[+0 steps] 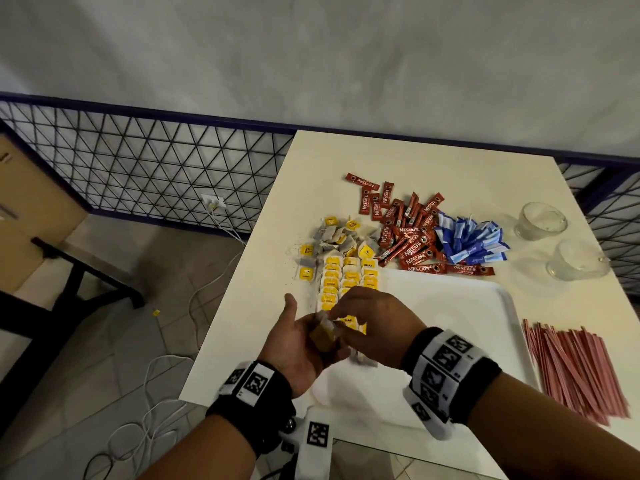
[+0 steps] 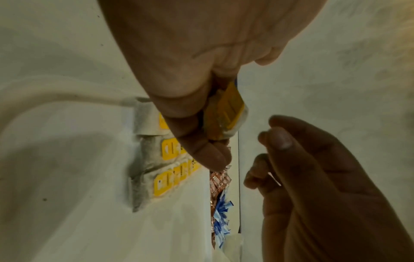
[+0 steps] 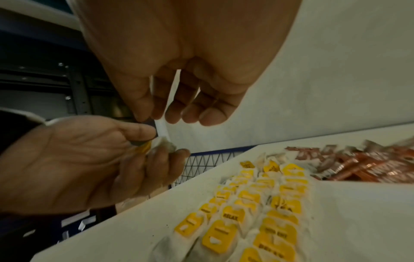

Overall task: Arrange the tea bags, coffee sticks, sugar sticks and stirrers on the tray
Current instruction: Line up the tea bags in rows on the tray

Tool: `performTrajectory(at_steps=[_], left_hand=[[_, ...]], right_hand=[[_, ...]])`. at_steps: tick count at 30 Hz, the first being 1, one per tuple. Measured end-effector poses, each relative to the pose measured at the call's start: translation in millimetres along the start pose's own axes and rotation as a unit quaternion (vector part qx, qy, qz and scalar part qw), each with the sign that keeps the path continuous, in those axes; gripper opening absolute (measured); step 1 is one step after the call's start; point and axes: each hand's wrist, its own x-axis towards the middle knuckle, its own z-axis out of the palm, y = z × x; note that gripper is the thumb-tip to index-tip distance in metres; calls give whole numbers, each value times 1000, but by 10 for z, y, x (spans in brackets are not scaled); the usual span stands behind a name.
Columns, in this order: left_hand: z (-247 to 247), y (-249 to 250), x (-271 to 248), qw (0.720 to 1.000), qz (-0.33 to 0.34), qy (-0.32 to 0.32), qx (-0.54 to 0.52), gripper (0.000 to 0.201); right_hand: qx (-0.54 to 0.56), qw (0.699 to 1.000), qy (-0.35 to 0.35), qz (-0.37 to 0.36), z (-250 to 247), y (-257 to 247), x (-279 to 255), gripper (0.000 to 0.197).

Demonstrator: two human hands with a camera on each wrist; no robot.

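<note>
My left hand (image 1: pixel 317 329) is palm up over the white tray's (image 1: pixel 450 306) left end, its fingers curled round a small stack of yellow-tagged tea bags (image 2: pixel 228 109). My right hand (image 1: pixel 337 317) meets it from the right, and thumb and forefinger pinch the white top edge of a tea bag (image 3: pixel 161 127) in that stack. Three rows of tea bags (image 1: pixel 349 275) lie on the tray. Behind the tray are loose tea bags (image 1: pixel 343 237), red coffee sticks (image 1: pixel 408 233) and blue sugar sticks (image 1: pixel 474 240). Pink stirrers (image 1: pixel 575 368) lie right of the tray.
Two glass cups (image 1: pixel 542 221) (image 1: pixel 576 259) stand at the table's far right. The table's left edge (image 1: pixel 242 289) drops to a floor with white cables (image 1: pixel 156 393). A wire fence (image 1: pixel 138 161) and a cardboard box (image 1: pixel 27 216) are on the left.
</note>
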Motion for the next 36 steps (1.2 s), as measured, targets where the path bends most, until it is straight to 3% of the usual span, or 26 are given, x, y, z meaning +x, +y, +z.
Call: performTrajectory(at_steps=[6, 11, 14, 21, 25, 36], left_hand=[[174, 25, -63, 1000, 2, -14, 16, 86], [209, 4, -27, 998, 34, -31, 35, 87], [230, -6, -7, 998, 44, -32, 34, 77], [304, -48, 114, 999, 24, 16, 13, 60], [369, -52, 120, 999, 27, 31, -24, 56], [325, 10, 84, 996, 49, 71, 25, 75]], right_hand=[[-65, 996, -41, 46, -4, -74, 34, 36], [-69, 994, -13, 79, -48, -75, 44, 21], [-57, 994, -5, 96, -93, -73, 36, 19], [18, 992, 96, 75, -171, -81, 39, 13], [43, 991, 103, 71, -247, -114, 22, 15], [114, 969, 218, 14, -345, -153, 34, 16]])
